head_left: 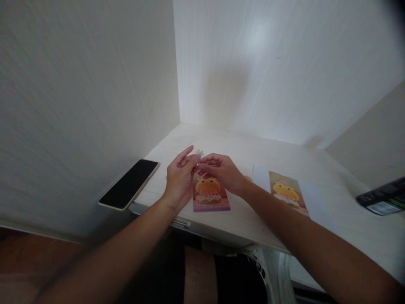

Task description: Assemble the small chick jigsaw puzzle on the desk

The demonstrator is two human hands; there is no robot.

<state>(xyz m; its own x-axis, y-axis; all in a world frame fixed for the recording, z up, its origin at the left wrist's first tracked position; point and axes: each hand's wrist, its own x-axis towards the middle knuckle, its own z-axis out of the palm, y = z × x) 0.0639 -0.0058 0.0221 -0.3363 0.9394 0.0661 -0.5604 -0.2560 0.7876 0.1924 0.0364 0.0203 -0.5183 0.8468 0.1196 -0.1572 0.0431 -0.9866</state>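
My left hand and my right hand meet over the top of a small picture puzzle. It shows a yellow character above a cake, with a pink-purple lower edge, and my hands hide its upper part. The thumb and fingers of each hand are pinched together at the tips, close to each other. What lies between them is too small and covered to make out. Just beyond my fingertips a small pale puzzle piece shows on the white desk.
A black-screened phone lies at the desk's left edge. On the right, a white sheet bears a matching printed picture. A dark can-like container lies at far right. Pale walls enclose the desk at the back and sides.
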